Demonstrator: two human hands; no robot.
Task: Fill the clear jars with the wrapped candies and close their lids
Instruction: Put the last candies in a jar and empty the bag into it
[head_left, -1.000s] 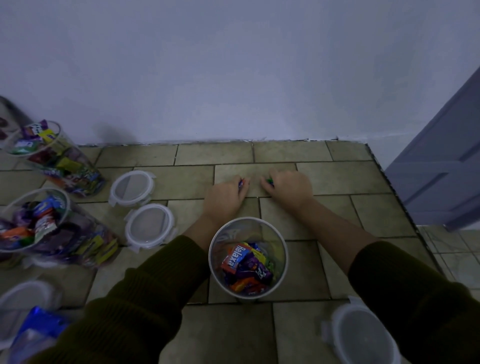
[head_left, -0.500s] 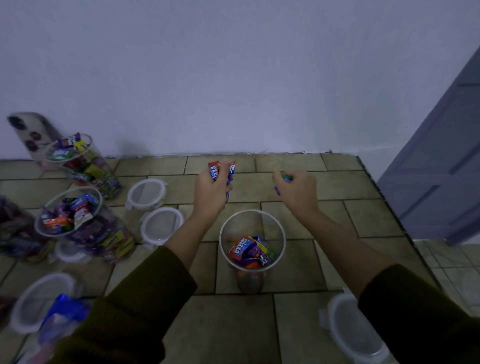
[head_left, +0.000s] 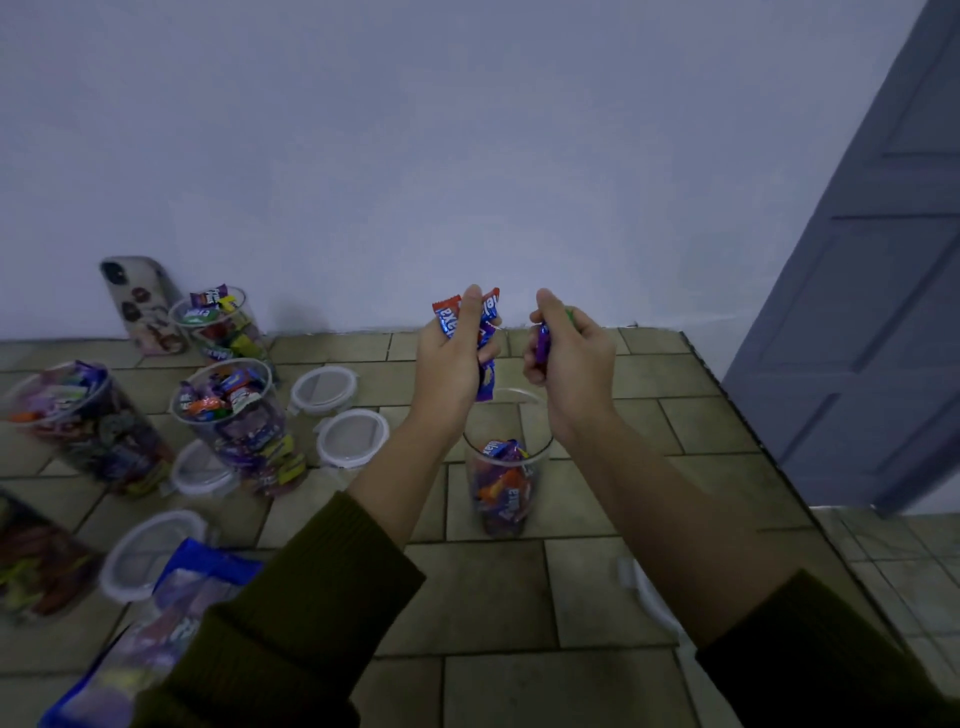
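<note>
I see my left hand (head_left: 451, 358) clutching several candies (head_left: 470, 325), my right hand (head_left: 569, 353) closed on a few, above the part-filled jar (head_left: 506, 467) mid-floor. Full jars (head_left: 234, 410) near the left edge stand unlidded; lids (head_left: 353, 436) lie beside them.

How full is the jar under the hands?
Partly full. The open jar holds candies only in its lower part; its upper wall is clear.

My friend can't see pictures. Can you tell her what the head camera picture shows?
Two hands hold wrapped candies above a partly filled clear jar on a tiled floor: the left hand grips several, the right hand a few. To the left stand fuller open jars with loose lids lying beside them.
</note>
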